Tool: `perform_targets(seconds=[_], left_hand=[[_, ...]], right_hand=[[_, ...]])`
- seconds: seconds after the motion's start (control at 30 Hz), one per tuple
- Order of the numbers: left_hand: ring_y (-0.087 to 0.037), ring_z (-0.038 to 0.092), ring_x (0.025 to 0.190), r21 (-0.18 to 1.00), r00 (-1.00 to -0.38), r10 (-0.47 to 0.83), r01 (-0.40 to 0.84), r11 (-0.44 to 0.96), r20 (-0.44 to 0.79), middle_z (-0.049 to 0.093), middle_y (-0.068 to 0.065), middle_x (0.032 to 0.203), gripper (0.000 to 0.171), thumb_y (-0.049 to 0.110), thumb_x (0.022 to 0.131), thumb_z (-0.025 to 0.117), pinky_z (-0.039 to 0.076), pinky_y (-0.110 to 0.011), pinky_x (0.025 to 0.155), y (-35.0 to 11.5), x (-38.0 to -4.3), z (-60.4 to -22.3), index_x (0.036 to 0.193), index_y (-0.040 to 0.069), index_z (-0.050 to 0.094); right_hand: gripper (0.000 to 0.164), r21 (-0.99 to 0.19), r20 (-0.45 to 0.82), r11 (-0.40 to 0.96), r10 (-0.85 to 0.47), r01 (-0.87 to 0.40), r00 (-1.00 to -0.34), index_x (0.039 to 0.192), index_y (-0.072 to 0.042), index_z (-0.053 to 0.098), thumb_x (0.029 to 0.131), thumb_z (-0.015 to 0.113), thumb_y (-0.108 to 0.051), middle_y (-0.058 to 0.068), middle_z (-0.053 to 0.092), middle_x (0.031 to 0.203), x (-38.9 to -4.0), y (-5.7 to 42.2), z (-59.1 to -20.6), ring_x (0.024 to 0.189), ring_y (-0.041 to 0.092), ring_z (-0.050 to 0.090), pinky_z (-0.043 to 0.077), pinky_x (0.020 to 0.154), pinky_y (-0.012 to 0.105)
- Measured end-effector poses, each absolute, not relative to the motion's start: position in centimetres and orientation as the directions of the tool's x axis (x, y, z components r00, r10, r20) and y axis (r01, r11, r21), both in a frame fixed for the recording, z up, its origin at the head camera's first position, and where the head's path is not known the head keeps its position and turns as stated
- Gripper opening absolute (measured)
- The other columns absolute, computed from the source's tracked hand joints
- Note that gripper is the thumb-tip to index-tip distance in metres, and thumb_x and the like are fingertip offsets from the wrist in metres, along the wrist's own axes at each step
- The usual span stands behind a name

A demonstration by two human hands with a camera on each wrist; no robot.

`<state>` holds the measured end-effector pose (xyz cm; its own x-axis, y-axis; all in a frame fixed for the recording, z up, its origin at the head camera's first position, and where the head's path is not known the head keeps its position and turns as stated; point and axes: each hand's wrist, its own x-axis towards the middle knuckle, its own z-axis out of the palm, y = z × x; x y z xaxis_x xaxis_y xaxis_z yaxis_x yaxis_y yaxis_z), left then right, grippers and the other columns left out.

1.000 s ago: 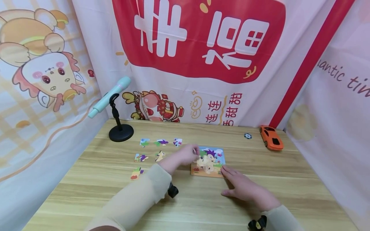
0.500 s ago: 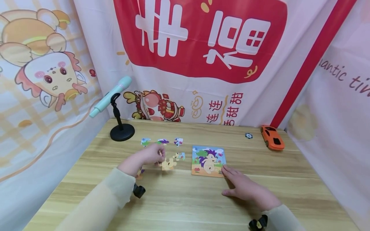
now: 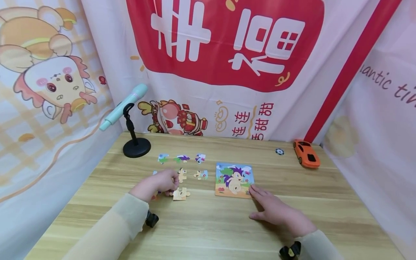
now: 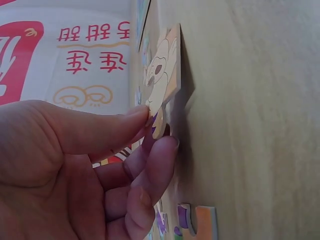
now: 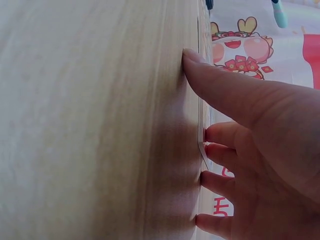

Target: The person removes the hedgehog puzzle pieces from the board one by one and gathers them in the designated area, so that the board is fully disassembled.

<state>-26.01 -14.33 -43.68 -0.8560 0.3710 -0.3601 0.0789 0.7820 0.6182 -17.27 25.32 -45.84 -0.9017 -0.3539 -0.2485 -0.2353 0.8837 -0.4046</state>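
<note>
My left hand point(image 3: 161, 181) pinches a tan jigsaw piece point(image 4: 165, 70) between thumb and fingers. That piece is tilted close over the table in the left wrist view. An orange and purple piece point(image 4: 202, 220) lies by the curled fingers, mostly covered by the hand in the head view. To the right lies a square puzzle board point(image 3: 227, 193) with a purple hedgehog picture. The straight fingers of my right hand point(image 3: 276, 207) rest at the board's lower right edge, thumb spread on the table.
Loose jigsaw pieces stand in rows left of the board: a blue-green piece point(image 3: 163, 158), a purple-green piece point(image 3: 182, 159), a hedgehog-face piece point(image 3: 200, 158) and others. A microphone point(image 3: 125, 106) on a black stand point(image 3: 136, 147), a small round disc point(image 3: 279, 151) and an orange toy car point(image 3: 306, 154) stand farther back.
My left hand has moved from over the board leftward to the loose pieces, carrying the tan jigsaw piece down to the bottom row. My right hand has stayed at the board's edge.
</note>
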Motion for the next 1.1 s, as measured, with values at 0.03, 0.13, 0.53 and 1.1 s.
perform_targets(seconds=[0.03, 0.13, 0.53, 1.1], left_hand=[[-0.021, 0.058, 0.061, 0.613, -0.856, 0.366, 0.075, 0.786, -0.365, 0.059, -0.007, 0.075, 0.01, -0.002, 0.091, 0.061, 0.04, -0.028, 0.049, -14.3, -26.1, -43.7, 0.083, 0.004, 0.059], [-0.021, 0.057, 0.061, 0.598, -0.859, 0.356, 0.074, 0.798, -0.369, 0.059, -0.006, 0.075, 0.01, 0.0, 0.091, 0.062, 0.04, -0.028, 0.049, -14.3, -26.2, -43.9, 0.083, 0.006, 0.059], [-0.02, 0.056, 0.064, 0.578, -0.886, 0.293, 0.035, 0.815, -0.359, 0.059, -0.008, 0.079, 0.008, 0.001, 0.086, 0.067, 0.046, -0.03, 0.056, -14.0, -27.0, -43.4, 0.087, 0.005, 0.06], [-0.019, 0.059, 0.086, 0.625, -0.836, 0.506, 0.283, 0.728, -0.211, 0.066, 0.001, 0.096, 0.011, 0.012, 0.086, 0.073, 0.05, -0.037, 0.076, -1.6, -28.2, -39.6, 0.097, 0.012, 0.072]], right_hand=[[0.09, -0.406, -0.248, 0.883, -0.353, -0.234, -0.902, 0.155, -0.014, 0.03, 0.085, 0.071, -0.053, 0.007, 0.022, 0.162, -17.3, 25.3, -45.8, 0.145, 0.034, 0.021, 0.022, 0.113, 0.055], [0.091, -0.405, -0.25, 0.885, -0.351, -0.232, -0.902, 0.155, -0.014, 0.03, 0.085, 0.07, -0.054, 0.007, 0.021, 0.162, -17.3, 25.3, -45.9, 0.145, 0.034, 0.021, 0.022, 0.113, 0.055], [0.091, -0.405, -0.243, 0.883, -0.355, -0.238, -0.903, 0.156, -0.013, 0.029, 0.085, 0.07, -0.054, 0.006, 0.021, 0.162, -17.3, 25.3, -45.9, 0.146, 0.035, 0.02, 0.021, 0.113, 0.055], [0.091, -0.422, -0.253, 0.879, -0.351, -0.223, -0.902, 0.156, -0.015, 0.029, 0.085, 0.07, -0.054, 0.005, 0.021, 0.162, -17.3, 25.5, -45.7, 0.146, 0.034, 0.019, 0.021, 0.113, 0.056]])
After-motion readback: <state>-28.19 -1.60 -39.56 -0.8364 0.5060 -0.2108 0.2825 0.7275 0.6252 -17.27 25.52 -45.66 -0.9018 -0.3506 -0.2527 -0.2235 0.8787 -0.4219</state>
